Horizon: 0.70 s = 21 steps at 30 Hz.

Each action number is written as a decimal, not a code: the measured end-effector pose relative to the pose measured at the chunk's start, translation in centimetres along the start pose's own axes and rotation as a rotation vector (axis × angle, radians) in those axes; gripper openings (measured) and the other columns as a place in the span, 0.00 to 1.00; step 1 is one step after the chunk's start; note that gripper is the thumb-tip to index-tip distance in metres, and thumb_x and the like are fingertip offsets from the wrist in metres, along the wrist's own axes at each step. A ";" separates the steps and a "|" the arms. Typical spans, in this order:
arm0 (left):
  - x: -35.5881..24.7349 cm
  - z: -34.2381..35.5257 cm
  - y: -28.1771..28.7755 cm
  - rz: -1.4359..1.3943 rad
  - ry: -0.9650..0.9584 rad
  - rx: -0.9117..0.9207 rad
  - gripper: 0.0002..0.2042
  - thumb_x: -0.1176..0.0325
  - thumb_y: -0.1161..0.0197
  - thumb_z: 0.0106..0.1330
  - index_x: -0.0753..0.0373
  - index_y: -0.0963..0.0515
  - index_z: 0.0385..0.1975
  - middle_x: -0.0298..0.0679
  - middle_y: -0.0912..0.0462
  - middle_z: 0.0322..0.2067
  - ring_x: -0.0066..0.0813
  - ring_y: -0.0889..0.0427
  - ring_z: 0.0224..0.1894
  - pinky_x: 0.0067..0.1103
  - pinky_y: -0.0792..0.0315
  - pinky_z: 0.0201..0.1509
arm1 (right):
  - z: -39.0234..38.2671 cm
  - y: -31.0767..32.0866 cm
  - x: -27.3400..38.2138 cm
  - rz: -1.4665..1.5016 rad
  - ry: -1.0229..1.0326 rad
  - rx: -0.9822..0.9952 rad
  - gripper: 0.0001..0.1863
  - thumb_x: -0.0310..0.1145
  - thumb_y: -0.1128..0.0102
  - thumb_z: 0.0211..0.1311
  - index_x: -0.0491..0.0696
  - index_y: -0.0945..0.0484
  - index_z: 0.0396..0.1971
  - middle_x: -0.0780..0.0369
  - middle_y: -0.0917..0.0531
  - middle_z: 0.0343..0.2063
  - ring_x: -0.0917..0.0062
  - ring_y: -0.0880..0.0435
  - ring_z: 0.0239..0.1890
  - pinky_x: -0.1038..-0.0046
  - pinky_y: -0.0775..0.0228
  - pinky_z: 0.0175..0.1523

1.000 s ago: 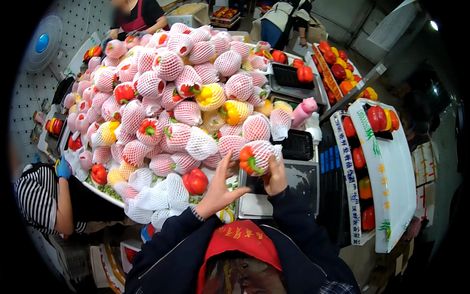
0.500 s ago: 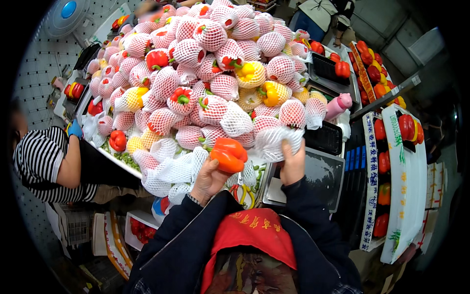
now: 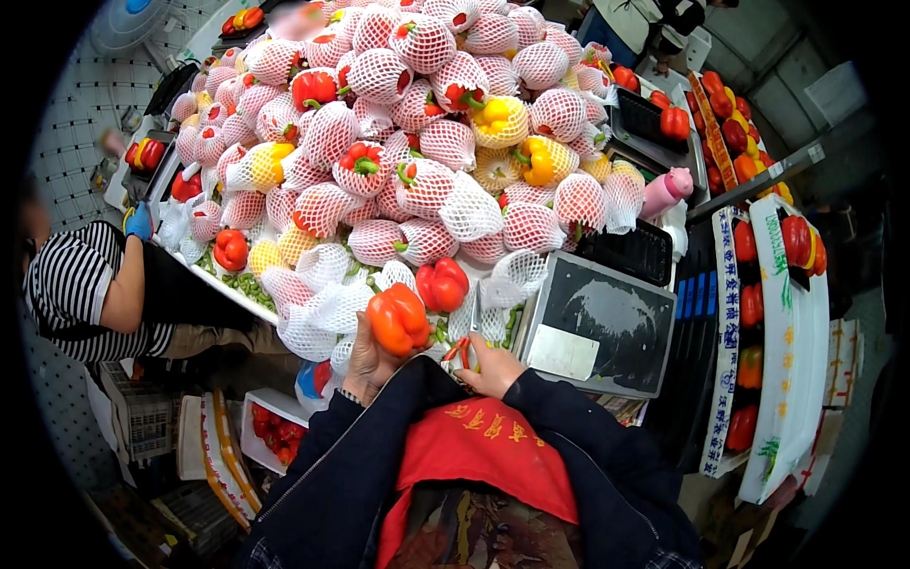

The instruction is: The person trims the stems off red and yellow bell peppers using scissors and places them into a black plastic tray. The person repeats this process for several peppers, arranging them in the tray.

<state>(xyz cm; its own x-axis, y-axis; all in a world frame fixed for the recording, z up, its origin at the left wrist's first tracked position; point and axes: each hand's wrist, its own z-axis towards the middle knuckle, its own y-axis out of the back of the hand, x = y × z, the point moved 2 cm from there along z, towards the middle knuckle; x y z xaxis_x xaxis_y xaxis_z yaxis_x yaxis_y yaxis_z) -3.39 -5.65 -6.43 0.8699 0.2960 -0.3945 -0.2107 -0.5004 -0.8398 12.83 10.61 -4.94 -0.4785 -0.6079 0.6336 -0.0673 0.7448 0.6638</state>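
An orange bell pepper (image 3: 398, 320), bare of any netting, rests in my left hand (image 3: 370, 365), whose fingers curl around its lower left side. My right hand (image 3: 495, 370) is closed on the handles of scissors (image 3: 462, 353), red and orange, with the blades pointing away from me. Just beyond lies a bare red bell pepper (image 3: 442, 284). A loose white foam net (image 3: 518, 278) sits to its right, and more white nets (image 3: 308, 322) are heaped at the left. Behind them rises a big pile of red and yellow peppers in foam nets (image 3: 445, 142).
A dark flat plate (image 3: 607, 318) with a pale card lies at my right, near a black tray (image 3: 630, 251) and a pink bottle (image 3: 666, 192). White boxes of peppers (image 3: 787, 360) stand farther right. A co-worker in a striped shirt (image 3: 71, 284) is at the left.
My right hand has let go of the white foam net, now on the pile's edge, and come down onto the scissors. My left hand has drawn the orange pepper nearer and leftward.
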 end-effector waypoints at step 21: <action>-4.0 0.8 -0.4 0.748 -0.211 0.006 0.32 0.64 0.29 0.58 0.64 0.36 0.60 0.41 0.24 0.51 0.29 0.24 0.52 0.25 0.29 0.59 | -3.3 -0.4 -0.1 0.806 -0.153 -0.082 0.30 0.35 0.31 0.62 0.46 0.33 0.62 0.58 0.23 0.39 0.76 0.19 0.34 0.73 0.22 0.39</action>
<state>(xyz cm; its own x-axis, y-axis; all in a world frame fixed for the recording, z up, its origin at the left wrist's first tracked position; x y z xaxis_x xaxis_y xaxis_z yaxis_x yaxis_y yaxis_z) -7.12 -5.97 -4.87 0.3921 0.0301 -0.9194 -0.7114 -0.6237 -0.3238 15.76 9.45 -3.99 -0.4673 0.1530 0.8708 0.4094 0.9104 0.0598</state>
